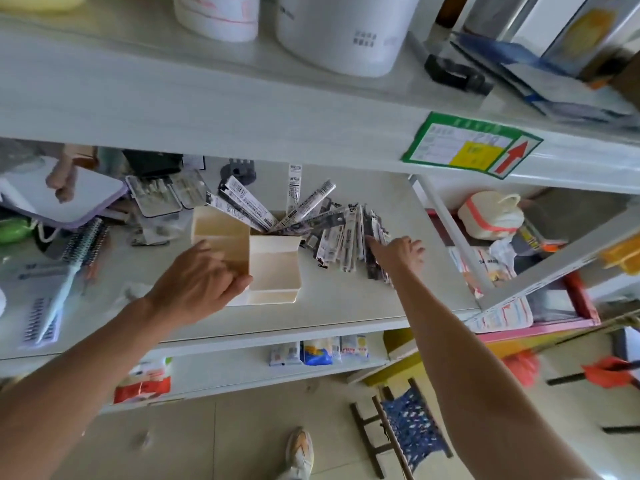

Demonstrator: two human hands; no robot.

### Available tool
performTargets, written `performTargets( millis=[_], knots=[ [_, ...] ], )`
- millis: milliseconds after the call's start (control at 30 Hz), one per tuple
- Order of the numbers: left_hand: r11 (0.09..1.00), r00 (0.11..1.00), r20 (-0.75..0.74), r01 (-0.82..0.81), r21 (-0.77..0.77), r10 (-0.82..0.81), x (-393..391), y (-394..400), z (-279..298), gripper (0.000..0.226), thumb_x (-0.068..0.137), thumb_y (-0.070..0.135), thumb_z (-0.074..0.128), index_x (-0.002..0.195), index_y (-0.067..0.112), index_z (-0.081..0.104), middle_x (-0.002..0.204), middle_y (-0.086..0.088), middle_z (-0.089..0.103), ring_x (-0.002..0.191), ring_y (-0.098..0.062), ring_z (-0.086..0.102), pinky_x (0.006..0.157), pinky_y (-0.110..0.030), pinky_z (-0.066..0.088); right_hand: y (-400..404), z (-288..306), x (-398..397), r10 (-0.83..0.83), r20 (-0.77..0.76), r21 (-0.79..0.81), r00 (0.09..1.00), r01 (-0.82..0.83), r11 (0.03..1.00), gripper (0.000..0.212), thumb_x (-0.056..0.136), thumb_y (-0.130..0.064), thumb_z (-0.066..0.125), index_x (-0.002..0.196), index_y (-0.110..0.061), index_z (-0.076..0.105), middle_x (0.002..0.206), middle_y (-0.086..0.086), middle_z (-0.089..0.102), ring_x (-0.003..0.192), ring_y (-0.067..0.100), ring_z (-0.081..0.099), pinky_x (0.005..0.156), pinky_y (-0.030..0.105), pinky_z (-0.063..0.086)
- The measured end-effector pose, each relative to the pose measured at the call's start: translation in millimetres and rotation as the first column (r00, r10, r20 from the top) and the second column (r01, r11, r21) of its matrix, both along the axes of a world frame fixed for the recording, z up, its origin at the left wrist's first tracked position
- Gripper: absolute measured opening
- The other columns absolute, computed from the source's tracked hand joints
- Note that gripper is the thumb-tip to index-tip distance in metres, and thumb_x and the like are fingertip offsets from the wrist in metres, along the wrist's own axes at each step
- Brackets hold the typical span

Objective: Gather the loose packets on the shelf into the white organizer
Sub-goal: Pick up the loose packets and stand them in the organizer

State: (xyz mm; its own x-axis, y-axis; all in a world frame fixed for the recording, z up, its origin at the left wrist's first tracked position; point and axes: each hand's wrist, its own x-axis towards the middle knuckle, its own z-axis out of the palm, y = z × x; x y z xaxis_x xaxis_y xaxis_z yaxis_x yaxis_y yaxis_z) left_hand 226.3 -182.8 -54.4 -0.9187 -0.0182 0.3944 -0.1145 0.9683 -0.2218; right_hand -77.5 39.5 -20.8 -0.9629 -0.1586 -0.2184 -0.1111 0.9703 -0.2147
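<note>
The white organizer (pixel 273 265) stands on the middle shelf (pixel 332 306), with several long narrow packets (pixel 249 202) sticking up out of its back compartment. My left hand (pixel 197 278) grips the organizer's front left side. A fan of loose packets (pixel 346 240) lies flat on the shelf just right of the organizer. My right hand (pixel 398 252) rests on the right end of that pile, fingers spread and pressing on the packets; whether any packet is pinched I cannot tell.
Left of the organizer lie a hairbrush (pixel 69 271), clear cases (pixel 156 195) and a white pad (pixel 69 195). White tubs (pixel 339 32) stand on the shelf above, whose edge carries a green label (pixel 471 147). A slanted frame (pixel 460 244) bounds the shelf's right side.
</note>
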Motion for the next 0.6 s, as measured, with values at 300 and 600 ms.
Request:
performTargets(
  millis=[300, 600],
  knots=[
    [0.999, 0.994, -0.104, 0.025, -0.034, -0.029, 0.2, -0.7, -4.7, 0.064, 0.105, 0.041, 0.036, 0.054, 0.017, 0.066, 0.054, 0.001, 0.068, 0.063, -0.026, 0.059, 0.082, -0.041, 0.045, -48.8, 10.7, 26.3, 0.326, 0.056, -0.021, 0.944, -0.326, 0.945, 0.038, 0.098, -0.037, 0.059, 0.117, -0.004, 0.066, 0.109, 0.015, 0.067, 0.105, 0.033, 0.068, 0.081, 0.036, 0.057],
    [0.998, 0.997, -0.082, -0.010, -0.056, 0.005, 0.1, 2.1, -5.1, 0.075, 0.108, 0.043, 0.018, 0.058, 0.019, 0.068, 0.059, 0.001, 0.072, 0.068, -0.025, 0.061, 0.082, -0.041, 0.042, -27.9, 20.5, 21.8, 0.042, 0.485, -0.776, 0.873, 0.408, 0.480, 0.008, 0.106, -0.014, 0.052, 0.101, -0.009, 0.053, 0.066, 0.003, 0.043, 0.052, 0.014, 0.036, 0.049, 0.027, 0.032]
  ],
)
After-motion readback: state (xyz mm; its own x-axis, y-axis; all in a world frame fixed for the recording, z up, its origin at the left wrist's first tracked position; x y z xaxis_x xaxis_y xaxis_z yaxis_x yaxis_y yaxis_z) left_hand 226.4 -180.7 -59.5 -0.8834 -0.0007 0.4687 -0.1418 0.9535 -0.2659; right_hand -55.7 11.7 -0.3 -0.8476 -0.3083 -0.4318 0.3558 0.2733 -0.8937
